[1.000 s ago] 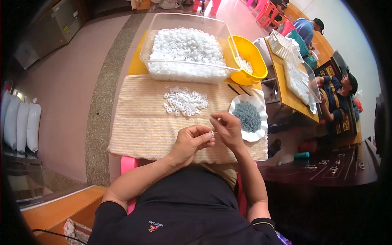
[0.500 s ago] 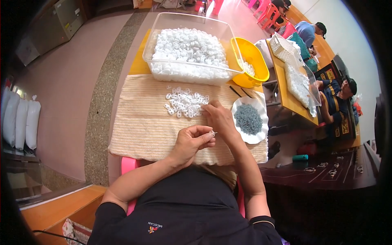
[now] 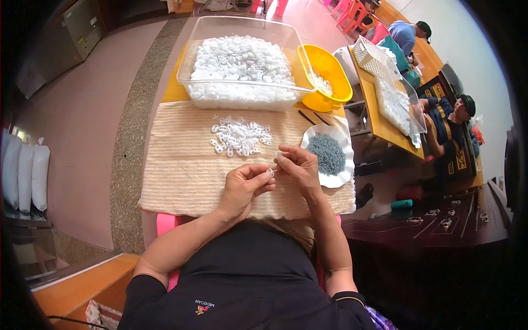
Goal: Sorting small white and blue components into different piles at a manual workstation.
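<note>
The left hand (image 3: 242,190) pinches a small white piece (image 3: 271,172) between thumb and forefinger, above the near half of the table. Just beside it, the right hand (image 3: 303,170) has thumb and fingers pressed together on a pale bit (image 3: 278,156), mostly hidden. Beneath them a striped cloth (image 3: 181,184) covers the table's near part. A loose pile of white pieces (image 3: 240,135) lies on it, beyond the hands, toward the middle. By the table's right edge, a white wavy-rimmed dish (image 3: 348,159) holds a heap of grey-blue pieces (image 3: 327,154); the right hand stands between it and the near side of the pile. Two thin black sticks (image 3: 306,117) lie beyond the dish. Along the far edge, a clear tub (image 3: 191,55) is heaped with white pieces; at the far right corner, its side partly overlaps a yellow basin (image 3: 342,77) with some white pieces inside.
</note>
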`<state>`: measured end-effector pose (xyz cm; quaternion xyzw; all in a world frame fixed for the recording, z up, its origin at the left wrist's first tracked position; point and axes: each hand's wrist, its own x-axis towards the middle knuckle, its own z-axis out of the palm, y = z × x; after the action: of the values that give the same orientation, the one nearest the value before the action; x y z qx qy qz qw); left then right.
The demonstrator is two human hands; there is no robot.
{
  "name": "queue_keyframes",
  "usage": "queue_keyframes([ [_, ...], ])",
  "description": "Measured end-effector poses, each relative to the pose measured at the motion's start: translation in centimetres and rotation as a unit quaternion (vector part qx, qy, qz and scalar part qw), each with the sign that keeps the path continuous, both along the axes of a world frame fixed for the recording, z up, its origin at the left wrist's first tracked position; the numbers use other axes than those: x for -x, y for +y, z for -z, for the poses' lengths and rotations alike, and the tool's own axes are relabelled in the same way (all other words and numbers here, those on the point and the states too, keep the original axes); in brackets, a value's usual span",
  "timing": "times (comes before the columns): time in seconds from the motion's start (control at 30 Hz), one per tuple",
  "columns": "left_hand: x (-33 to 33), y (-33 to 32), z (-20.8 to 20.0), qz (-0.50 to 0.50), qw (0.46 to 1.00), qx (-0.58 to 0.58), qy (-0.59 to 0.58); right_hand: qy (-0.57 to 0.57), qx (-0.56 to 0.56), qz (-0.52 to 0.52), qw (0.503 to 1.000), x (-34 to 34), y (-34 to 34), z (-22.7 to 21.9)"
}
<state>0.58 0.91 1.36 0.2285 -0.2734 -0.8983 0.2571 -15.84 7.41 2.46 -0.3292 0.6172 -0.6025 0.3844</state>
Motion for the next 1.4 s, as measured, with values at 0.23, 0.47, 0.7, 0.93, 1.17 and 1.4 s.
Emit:
queue_keyframes([
  [0.23,0.1,-0.2,0.7,-0.012,1.000,-0.006,-0.005,-0.065,0.008,-0.023,0.998,0.1,1.1,0.6],
  [0.47,0.1,-0.4,1.1,-0.019,1.000,-0.008,-0.003,-0.092,0.029,-0.035,0.995,-0.4,1.5,1.0],
  [0.7,0.2,-0.7,1.1,-0.022,1.000,-0.016,0.013,-0.158,0.019,-0.093,0.983,-1.1,1.9,0.9],
  [0.93,0.1,-0.8,1.0,-0.017,1.000,-0.010,0.022,-0.137,-0.003,-0.120,0.983,-1.0,2.2,0.8],
  [1.17,0.1,-0.7,1.1,-0.019,1.000,-0.009,0.013,-0.136,-0.007,-0.140,0.981,-0.9,2.2,0.5],
  [1.4,0.2,-0.7,1.3,-0.020,0.999,-0.018,0.018,-0.142,0.001,-0.121,0.982,-0.4,2.2,1.0],
])
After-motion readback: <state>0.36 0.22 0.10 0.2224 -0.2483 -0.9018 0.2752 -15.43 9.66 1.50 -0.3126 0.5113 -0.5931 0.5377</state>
